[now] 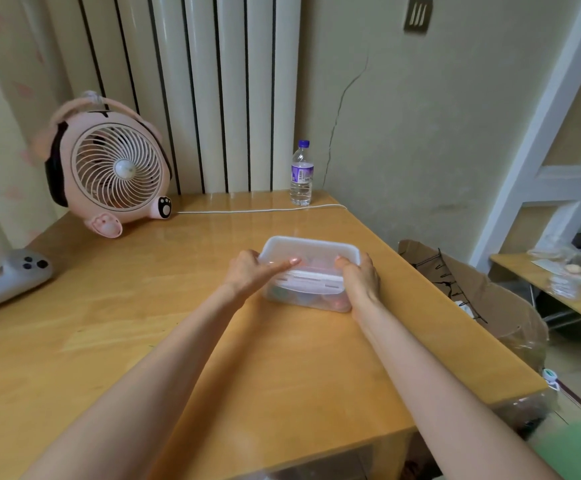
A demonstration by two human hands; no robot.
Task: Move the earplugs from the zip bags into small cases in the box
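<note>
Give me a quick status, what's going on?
Left hand, right hand grip the box by its ends. Lid on. Fan, bottle behind, apart.

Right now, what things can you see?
table: one, light wood, foreground
box: one, clear, whitish lid, table's middle
fan: one, pink, table's back left
water bottle: one, clear, purple cap, table's back
cable: one, white, table's back
grey device: one, grey, table's left edge
cardboard box: one, brown, right of table
radiator: one, white, behind table
left hand: one, grips the box's left end
right hand: one, grips the box's right end
</note>
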